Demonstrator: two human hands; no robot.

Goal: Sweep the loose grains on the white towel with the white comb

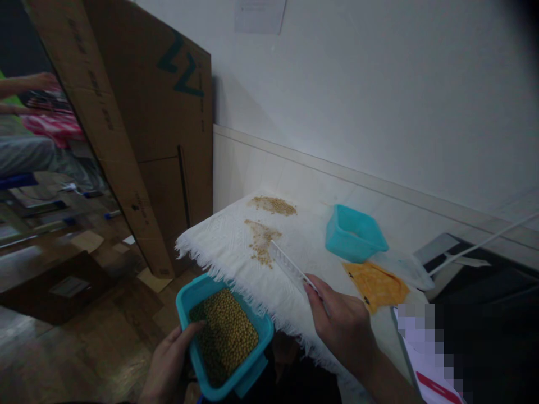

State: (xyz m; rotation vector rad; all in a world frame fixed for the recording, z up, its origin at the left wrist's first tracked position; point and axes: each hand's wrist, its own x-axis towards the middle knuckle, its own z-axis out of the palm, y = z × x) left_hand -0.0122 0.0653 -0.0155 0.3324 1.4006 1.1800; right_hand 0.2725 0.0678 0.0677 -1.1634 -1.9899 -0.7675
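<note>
My left hand (174, 359) grips the near left rim of a turquoise plastic container (268, 328), its thumb over the edge. Yellow soybeans (231, 325) fill much of that container, which is held beside the fringed edge of a white cloth (227, 235). In my right hand (343, 320) is a thin white comb-like tool (290, 266), closed in the fingers. The tool's far end touches the cloth beside a patch of loose soybeans (261, 255). Farther back on the cloth lies another scattered patch of soybeans (275, 205).
A second turquoise container (357, 247) stands toward the wall, beside an orange bag (374, 283) and a clear plastic lid (406, 269). A tall cardboard box (168, 129) rises at left. Beyond it, another person's hands (40, 82) work over pink cloth.
</note>
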